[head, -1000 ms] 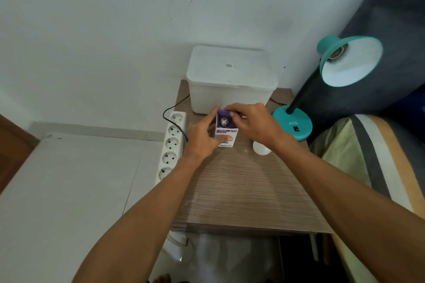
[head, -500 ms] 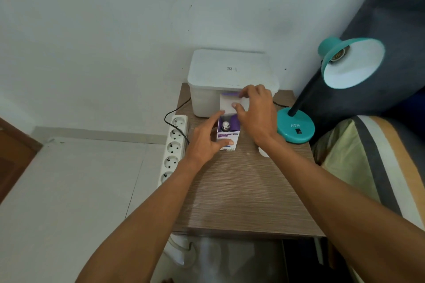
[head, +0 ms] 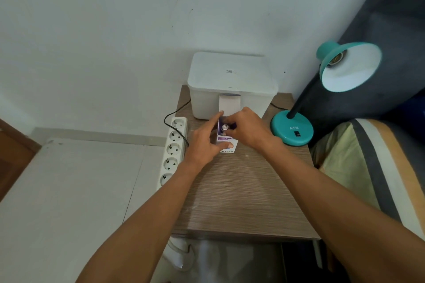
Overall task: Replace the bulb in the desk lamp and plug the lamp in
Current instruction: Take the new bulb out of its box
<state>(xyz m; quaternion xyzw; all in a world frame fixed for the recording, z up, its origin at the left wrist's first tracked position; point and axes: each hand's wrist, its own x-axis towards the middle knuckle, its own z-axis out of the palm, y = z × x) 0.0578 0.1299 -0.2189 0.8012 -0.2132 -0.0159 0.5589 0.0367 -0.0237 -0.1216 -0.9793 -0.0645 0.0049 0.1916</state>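
At frame centre on the bench (head: 241,190), the left hand (head: 204,140) clasps the bulb box (head: 226,145); right hand (head: 247,130) fingers pinch the new bulb's screw base (head: 225,127). Pull straight up, box steadied.

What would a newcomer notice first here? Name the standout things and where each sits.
First, both hands at the middle of the wooden table: the left hand steadies a small purple-and-white bulb box while the right hand pinches the metal base of the bulb in its open top. At right, the teal desk lamp shows an empty socket. A white power strip lies along the table's left edge.
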